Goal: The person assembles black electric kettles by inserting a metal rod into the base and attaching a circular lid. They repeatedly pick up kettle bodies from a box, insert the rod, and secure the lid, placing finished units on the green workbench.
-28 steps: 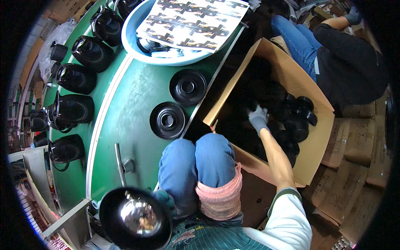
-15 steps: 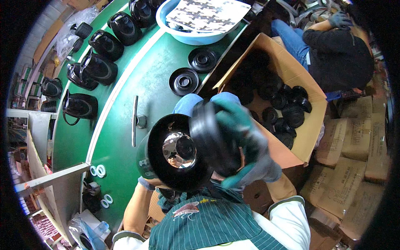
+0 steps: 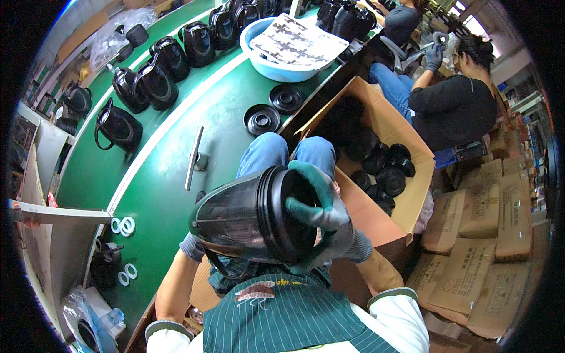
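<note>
A glossy black jug body (image 3: pixel 229 217) lies tilted on its side over my lap, its handle (image 3: pixel 226 266) hanging underneath. A round black ridged base (image 3: pixel 272 212) sits against its open end. My right hand (image 3: pixel 329 220), in a grey and green glove, grips this base, thumb and fingers spread round its rim and face. My left hand (image 3: pixel 192 247) supports the jug from the left; only the glove cuff shows, and its fingers are hidden behind the jug. Two more round black bases (image 3: pixel 262 120) lie on the green table beyond my knees.
Several black jugs (image 3: pixel 156 85) stand along the far left of the green table (image 3: pixel 170 212). A metal T-bar (image 3: pixel 194 159), white rings (image 3: pixel 126 226) and a light-blue basin (image 3: pixel 276 71) are there too. An open carton (image 3: pixel 421 182) holds black bases; a co-worker (image 3: pixel 453 109) sits beyond.
My right hand has brought the black base onto the jug's open end, covering the shiny inside. The jug has turned so its mouth faces right.
</note>
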Available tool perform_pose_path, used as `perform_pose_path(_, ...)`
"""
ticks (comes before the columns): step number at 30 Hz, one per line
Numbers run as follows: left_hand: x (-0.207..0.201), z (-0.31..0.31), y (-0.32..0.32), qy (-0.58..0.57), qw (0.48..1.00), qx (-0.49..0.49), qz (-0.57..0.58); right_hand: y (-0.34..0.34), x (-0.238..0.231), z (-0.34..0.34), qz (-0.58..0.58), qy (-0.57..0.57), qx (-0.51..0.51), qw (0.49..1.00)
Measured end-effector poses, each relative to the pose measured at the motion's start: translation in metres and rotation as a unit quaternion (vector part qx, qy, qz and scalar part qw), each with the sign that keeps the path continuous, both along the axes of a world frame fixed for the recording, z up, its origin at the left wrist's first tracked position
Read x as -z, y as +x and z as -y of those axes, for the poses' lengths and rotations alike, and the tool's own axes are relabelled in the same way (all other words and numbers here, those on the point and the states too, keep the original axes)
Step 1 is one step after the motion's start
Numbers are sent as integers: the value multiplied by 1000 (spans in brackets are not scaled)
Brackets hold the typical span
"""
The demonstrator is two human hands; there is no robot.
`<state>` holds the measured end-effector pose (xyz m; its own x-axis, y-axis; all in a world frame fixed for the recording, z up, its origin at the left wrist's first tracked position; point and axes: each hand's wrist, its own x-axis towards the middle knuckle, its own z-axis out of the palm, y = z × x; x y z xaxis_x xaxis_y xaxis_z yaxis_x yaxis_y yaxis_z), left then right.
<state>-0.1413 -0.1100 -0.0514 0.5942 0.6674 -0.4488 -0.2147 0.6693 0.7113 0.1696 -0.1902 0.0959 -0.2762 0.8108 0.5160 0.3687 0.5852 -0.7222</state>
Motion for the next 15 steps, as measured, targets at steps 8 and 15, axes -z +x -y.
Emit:
perform_pose_path(8, -94, -29, 13, 691, 657, -167, -253, -1, 34, 4, -359, -316, 36, 877)
perform_pose_path(15, -138, -32, 23, 812, 522, -120, -233, -11, 30, 3, -233, -147, 53, 960)
